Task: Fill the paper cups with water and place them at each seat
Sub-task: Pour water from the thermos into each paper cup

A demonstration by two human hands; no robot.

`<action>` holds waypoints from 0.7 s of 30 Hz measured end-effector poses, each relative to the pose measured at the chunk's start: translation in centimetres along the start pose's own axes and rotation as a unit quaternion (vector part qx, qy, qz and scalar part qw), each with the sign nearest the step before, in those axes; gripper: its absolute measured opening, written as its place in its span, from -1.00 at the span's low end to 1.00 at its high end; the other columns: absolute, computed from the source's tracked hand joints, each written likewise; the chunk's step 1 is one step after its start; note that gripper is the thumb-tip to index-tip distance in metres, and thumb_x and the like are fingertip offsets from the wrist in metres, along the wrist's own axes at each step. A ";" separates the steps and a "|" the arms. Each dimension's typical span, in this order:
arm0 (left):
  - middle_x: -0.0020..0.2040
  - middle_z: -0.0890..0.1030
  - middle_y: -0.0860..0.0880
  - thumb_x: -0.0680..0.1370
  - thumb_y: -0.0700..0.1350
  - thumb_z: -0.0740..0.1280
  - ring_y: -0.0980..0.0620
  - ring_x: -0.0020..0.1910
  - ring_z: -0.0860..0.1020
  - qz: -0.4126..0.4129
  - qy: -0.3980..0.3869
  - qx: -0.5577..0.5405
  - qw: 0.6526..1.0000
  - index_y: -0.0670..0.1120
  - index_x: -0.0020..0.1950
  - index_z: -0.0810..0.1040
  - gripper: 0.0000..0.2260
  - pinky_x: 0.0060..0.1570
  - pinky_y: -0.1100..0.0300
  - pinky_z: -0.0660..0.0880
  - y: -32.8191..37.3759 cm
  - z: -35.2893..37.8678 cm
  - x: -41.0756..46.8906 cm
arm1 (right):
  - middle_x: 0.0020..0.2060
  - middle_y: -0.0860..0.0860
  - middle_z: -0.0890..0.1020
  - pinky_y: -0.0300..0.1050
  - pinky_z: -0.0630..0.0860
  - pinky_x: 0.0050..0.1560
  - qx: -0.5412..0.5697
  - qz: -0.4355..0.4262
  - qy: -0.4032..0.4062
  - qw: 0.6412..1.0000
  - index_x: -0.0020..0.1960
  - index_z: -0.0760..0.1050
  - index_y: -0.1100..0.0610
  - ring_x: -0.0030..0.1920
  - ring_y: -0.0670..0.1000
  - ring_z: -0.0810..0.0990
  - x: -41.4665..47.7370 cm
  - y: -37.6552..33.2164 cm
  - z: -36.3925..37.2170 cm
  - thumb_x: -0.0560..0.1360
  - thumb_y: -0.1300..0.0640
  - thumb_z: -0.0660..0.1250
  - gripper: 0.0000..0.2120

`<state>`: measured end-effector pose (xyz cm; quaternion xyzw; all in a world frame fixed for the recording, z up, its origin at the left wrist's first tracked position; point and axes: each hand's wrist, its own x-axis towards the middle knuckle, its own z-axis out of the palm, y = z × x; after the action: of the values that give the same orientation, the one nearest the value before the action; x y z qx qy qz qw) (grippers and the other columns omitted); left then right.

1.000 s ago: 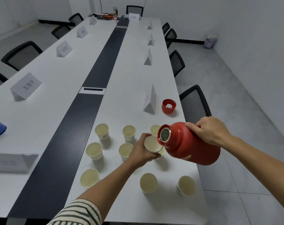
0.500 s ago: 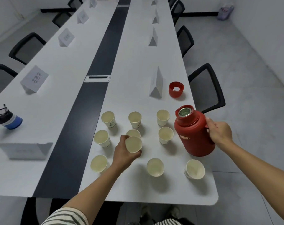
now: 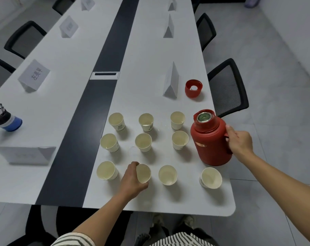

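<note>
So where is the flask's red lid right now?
The red lid sits on the white table near its right edge, just right of the closest folded name card and beyond the open red flask, clear of both hands.

The white table (image 3: pixel 150 68) carried paper cups (image 3: pixel 143 144) centrally, a red flask (image 3: pixel 211 141) at 3 o'clock, and name cards (image 3: pixel 171 82) toward 12 o'clock.

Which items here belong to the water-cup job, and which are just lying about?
Job: paper cups, held cup, red flask, flask lid, left hand, right hand.
Lying about: blue pen pot, table socket.
</note>
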<state>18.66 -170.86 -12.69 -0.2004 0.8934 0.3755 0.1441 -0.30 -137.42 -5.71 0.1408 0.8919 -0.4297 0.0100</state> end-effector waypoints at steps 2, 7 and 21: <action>0.29 0.39 0.04 0.28 0.07 0.51 -0.04 0.28 0.37 0.043 -0.010 0.072 0.996 0.01 0.41 0.27 -0.23 0.22 0.09 0.37 0.2 -0.4 0.4 | -0.49 0.03 0.54 0.01 0.46 -0.15 0.004 0.004 -0.002 1.000 -0.46 0.50 0.10 -0.33 0.14 0.53 0.1 0.1 0.0 0.62 -0.13 0.18 -0.45; 0.46 0.27 -0.01 0.29 0.27 0.49 -0.05 0.46 0.21 0.185 -0.049 0.256 0.948 0.00 0.54 0.18 -0.07 0.48 0.13 0.06 3.2 -0.2 1.8 | -0.51 0.03 0.54 -0.01 0.44 -0.17 0.003 0.001 -0.009 1.000 -0.48 0.49 0.10 -0.36 0.13 0.52 0.2 0.0 -0.1 0.62 -0.12 0.18 -0.44; -0.03 0.54 0.05 0.19 0.05 0.51 0.01 -0.07 0.54 0.112 -0.029 -0.069 0.991 -0.04 0.10 0.38 -0.44 -0.08 0.02 0.52 10.0 1.5 3.4 | -0.51 0.00 0.57 -0.02 0.47 -0.19 -0.042 -0.054 -0.043 0.997 -0.50 0.52 0.13 -0.39 0.04 0.54 0.5 -1.0 -1.4 0.59 -0.15 0.23 -0.43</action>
<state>11.16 -164.28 -8.96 -0.0974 0.8777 0.4554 0.1131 -0.94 -136.82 -4.09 0.0731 0.9141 -0.3977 0.0313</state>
